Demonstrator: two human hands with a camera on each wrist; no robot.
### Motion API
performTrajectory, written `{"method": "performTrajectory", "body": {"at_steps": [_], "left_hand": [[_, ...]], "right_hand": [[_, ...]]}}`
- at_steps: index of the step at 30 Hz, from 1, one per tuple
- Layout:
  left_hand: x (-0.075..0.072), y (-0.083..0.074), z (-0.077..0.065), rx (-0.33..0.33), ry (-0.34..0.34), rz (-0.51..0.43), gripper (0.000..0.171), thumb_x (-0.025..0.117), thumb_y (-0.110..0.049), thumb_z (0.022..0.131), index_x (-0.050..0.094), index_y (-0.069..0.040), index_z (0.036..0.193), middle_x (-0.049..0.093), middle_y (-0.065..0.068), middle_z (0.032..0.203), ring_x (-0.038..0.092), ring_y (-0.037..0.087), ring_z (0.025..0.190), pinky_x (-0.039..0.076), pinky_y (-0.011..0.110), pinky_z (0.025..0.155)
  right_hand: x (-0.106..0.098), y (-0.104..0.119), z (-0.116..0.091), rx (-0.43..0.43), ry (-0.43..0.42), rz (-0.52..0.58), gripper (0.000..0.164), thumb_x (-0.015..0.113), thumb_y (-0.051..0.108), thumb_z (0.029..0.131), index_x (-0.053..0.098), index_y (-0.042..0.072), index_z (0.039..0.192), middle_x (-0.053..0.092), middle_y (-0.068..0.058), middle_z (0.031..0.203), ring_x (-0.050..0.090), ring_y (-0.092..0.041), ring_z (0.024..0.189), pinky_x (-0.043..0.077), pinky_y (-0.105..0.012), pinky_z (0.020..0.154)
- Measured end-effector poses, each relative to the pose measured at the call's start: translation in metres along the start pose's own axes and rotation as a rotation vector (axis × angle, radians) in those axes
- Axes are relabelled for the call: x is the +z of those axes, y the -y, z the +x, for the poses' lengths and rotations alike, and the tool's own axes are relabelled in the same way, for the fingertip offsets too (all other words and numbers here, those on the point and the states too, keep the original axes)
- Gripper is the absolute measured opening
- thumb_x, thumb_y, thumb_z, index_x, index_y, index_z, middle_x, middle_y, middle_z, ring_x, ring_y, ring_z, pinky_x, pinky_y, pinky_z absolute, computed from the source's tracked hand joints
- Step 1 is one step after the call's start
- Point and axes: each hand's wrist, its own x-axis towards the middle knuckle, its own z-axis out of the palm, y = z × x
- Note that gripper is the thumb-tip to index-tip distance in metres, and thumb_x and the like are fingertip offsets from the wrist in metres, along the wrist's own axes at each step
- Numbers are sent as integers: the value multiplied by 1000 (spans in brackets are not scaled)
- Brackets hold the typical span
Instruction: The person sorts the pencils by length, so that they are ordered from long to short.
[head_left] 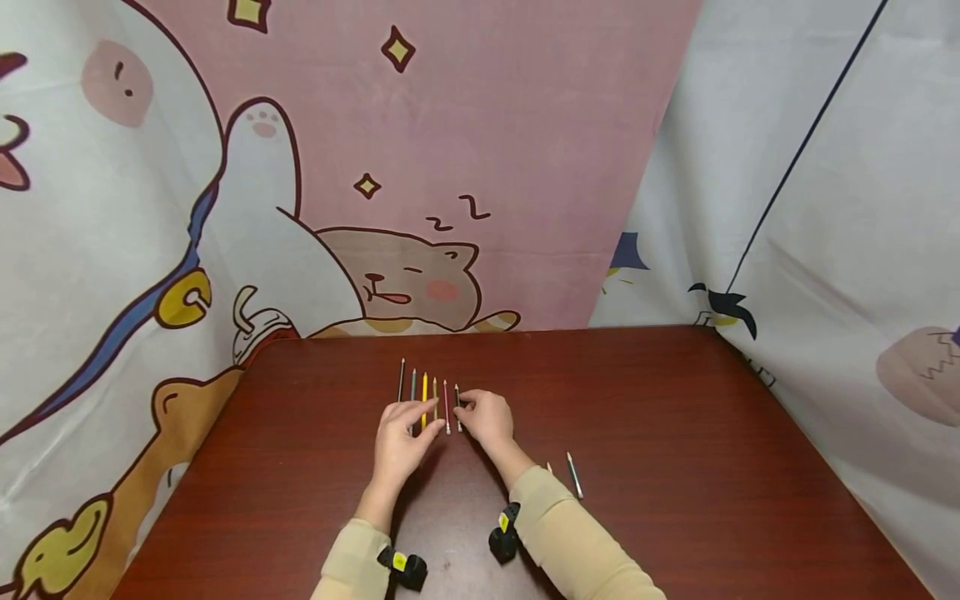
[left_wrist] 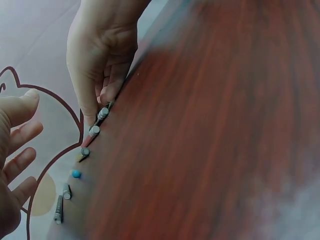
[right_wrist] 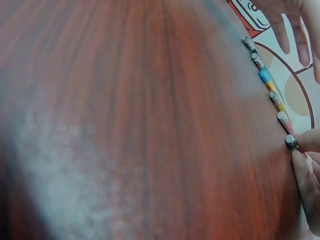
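Note:
Several pencils lie side by side in a row, pointing away from me. At the row's right end my right hand (head_left: 489,419) pinches a dark pencil (head_left: 457,398) between thumb and fingers, close over the table. Just left of it is a dark red pencil (head_left: 447,408), then a tan one (head_left: 435,388) and a yellow pencil (head_left: 424,388) with a blue end (right_wrist: 264,75). Over the row's left part my left hand (head_left: 399,442) hovers with fingers spread, holding nothing. It partly hides a teal pencil (head_left: 413,385) and a black pencil (head_left: 401,382) in the head view.
A dark green pencil (head_left: 574,476) lies to the right, beyond my right forearm. Beside it the tip of another pencil (head_left: 549,467) shows past the sleeve. The brown wooden table (head_left: 697,467) meets a printed cloth backdrop (head_left: 540,167) at its far and side edges.

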Motion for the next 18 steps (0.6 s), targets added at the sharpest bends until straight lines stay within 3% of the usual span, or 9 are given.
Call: {"method": "performTrajectory", "body": {"at_steps": [11, 18], "left_hand": [[-5, -4, 2, 57, 62, 31, 34, 85, -14, 78, 77, -11, 110, 72, 7, 102, 60, 27, 98, 48, 43, 83], [-8, -7, 1, 88, 71, 48, 35, 86, -14, 76, 77, -11, 110, 72, 6, 100, 60, 26, 95, 48, 42, 81]], "right_hand": [[-3, 3, -2, 28, 14, 20, 22, 77, 20, 85, 78, 8, 104, 64, 6, 68, 54, -7, 57, 45, -28, 54], [-13, 1, -10, 39, 14, 128, 21, 75, 17, 86, 76, 5, 104, 68, 1, 71, 60, -9, 55, 51, -32, 59]]}}
